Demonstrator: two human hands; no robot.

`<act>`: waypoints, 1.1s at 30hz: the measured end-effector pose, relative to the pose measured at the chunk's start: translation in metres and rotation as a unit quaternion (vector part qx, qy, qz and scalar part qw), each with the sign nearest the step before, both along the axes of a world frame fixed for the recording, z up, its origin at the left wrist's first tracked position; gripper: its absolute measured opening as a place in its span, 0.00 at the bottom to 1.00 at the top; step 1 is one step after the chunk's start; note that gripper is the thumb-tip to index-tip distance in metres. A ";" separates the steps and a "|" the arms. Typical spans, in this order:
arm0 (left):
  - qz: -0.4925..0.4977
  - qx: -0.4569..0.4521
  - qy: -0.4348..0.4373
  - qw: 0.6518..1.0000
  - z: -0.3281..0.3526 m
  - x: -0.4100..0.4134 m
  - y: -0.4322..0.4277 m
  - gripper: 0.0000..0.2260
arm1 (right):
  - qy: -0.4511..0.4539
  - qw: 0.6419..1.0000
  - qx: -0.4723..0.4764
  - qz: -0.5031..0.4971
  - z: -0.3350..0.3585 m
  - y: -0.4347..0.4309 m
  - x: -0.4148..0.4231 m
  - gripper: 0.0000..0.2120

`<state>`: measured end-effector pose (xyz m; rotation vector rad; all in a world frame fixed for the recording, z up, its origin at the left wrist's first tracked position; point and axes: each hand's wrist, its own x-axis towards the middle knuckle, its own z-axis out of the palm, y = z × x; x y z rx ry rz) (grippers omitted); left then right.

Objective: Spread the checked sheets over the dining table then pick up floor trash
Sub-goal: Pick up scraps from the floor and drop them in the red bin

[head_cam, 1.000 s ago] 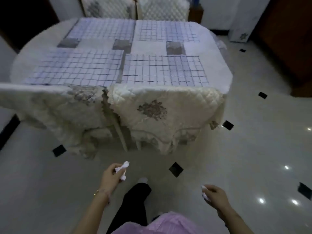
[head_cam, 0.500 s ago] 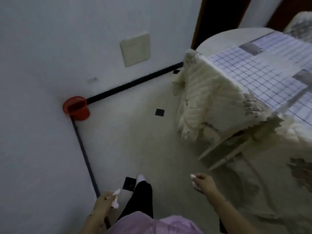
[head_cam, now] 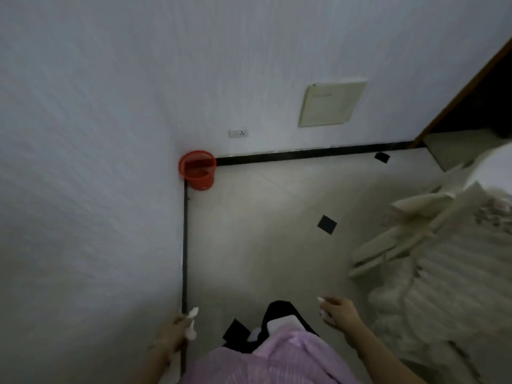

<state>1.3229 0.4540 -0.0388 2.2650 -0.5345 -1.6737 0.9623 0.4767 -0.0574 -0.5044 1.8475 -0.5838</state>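
The left hand (head_cam: pixel 171 336) has its fingers curled round a crumpled white tissue (head_cam: pixel 192 321), low beside the wall (head_cam: pixel 83 217). The right hand (head_cam: pixel 340 313) pinches a smaller white scrap (head_cam: pixel 322 301) above the floor (head_cam: pixel 263 231). A red mesh bin (head_cam: pixel 197 170) stands in the corner, well apart from both

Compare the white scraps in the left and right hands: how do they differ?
The left scrap, crumpled white paper held by the left hand, pokes well out of the grip; the right scrap shows only a tip beyond the right hand. The left scrap is beside the dark skirting line; the right scrap is over open floor, nearer the draped cream cloth. Both are white and gripped, short of the red round bin.
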 end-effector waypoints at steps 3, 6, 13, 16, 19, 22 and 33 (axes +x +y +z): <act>-0.011 -0.086 0.014 0.996 0.005 -0.012 -0.081 0.09 | -0.005 0.998 0.051 -0.023 -0.012 -0.035 -0.012 0.06; 0.010 -0.125 0.033 0.992 0.006 -0.026 -0.162 0.09 | -0.020 0.996 0.087 -0.018 -0.026 -0.088 -0.026 0.06; 0.070 -0.079 0.017 0.994 0.001 -0.034 -0.283 0.09 | -0.014 0.993 0.091 0.080 -0.024 -0.271 -0.031 0.08; 0.097 -0.045 0.007 0.994 -0.004 -0.027 -0.305 0.09 | -0.003 0.989 0.048 0.137 -0.008 -0.355 -0.021 0.07; 0.143 -0.003 -0.006 0.990 -0.007 -0.016 -0.317 0.09 | 0.002 0.982 0.015 0.190 0.007 -0.435 -0.002 0.07; 0.188 0.053 -0.023 0.980 -0.012 0.001 -0.328 0.08 | -0.003 0.977 -0.015 0.211 0.012 -0.508 0.020 0.03; 0.271 0.079 0.001 0.959 -0.035 0.034 -0.486 0.09 | -0.051 0.968 -0.001 0.245 0.006 -0.716 0.112 0.05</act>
